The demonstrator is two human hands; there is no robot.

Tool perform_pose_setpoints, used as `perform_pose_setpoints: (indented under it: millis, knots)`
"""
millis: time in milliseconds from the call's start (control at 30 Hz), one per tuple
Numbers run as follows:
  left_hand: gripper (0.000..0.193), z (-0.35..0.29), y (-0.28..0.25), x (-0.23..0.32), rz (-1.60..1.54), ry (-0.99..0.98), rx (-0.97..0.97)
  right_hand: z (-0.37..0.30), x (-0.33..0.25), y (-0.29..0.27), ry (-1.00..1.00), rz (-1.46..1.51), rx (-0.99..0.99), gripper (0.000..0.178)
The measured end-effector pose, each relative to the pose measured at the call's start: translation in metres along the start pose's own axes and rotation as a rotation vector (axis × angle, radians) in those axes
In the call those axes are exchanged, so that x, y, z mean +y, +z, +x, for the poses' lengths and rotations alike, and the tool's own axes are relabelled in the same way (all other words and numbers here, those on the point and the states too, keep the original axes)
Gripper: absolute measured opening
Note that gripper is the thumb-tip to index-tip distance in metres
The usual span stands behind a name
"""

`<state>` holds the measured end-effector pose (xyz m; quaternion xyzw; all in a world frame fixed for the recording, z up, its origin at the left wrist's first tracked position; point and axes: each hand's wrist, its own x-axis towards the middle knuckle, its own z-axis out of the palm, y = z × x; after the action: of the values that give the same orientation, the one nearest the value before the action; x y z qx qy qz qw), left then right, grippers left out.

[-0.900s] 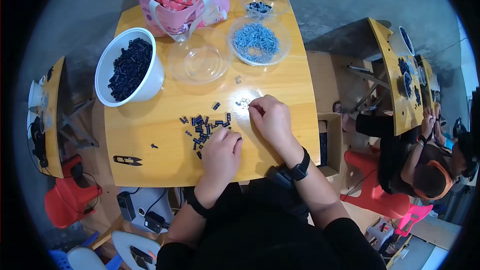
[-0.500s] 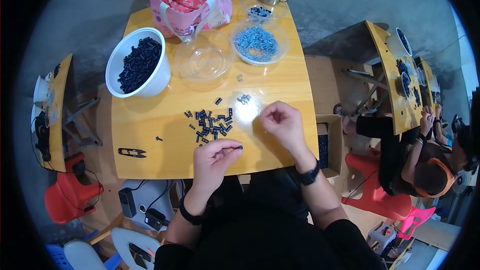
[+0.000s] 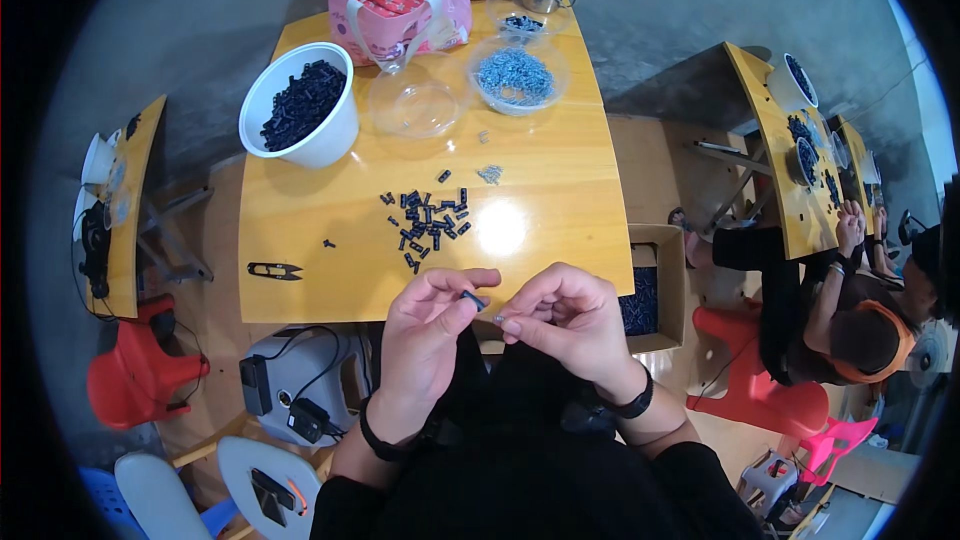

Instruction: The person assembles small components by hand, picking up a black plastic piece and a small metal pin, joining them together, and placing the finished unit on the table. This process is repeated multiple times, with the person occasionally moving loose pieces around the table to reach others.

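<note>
1. One left hand (image 3: 425, 318): thumb and fingertips pinched on a small dark piece (image 3: 474, 301), at the near edge of the table (image 3: 570, 165).
2. One right hand (image 3: 565, 320): thumb and forefinger narrowed on a tiny shiny piece (image 3: 498, 320), just beside the other; contact cannot be told.
3. One step in hand, by judgement: matching the two pieces; next move calls for fine fingertip alignment.
4. One heap of dark pieces (image 3: 430, 227), loose, beyond the hands.
5. Brands, labels: pink bag (image 3: 447, 25) patterned; no lettering legible.
</note>
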<state>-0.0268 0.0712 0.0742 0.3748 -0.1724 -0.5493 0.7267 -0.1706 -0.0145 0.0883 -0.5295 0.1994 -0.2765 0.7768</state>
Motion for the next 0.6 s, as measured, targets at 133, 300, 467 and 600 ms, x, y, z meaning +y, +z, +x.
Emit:
perform_pose_setpoints:
  millis: [133,300,467,600]
  knots:
    - [0.015,-0.012,-0.005,-0.007,-0.173,0.007,-0.054,-0.008,0.007,0.018,-0.097,-0.108,0.075,0.011]
    - [0.012,-0.018,-0.011,-0.004,-0.164,-0.019,0.006,-0.011,0.009,0.026,-0.158,-0.235,0.084,0.011]
    - [0.010,-0.019,-0.021,-0.002,-0.168,0.011,0.003,-0.009,0.014,0.031,-0.145,-0.246,0.069,0.011]
    - [0.012,-0.019,-0.031,-0.001,-0.137,0.043,-0.030,-0.004,0.018,0.035,-0.110,-0.275,0.050,0.012]
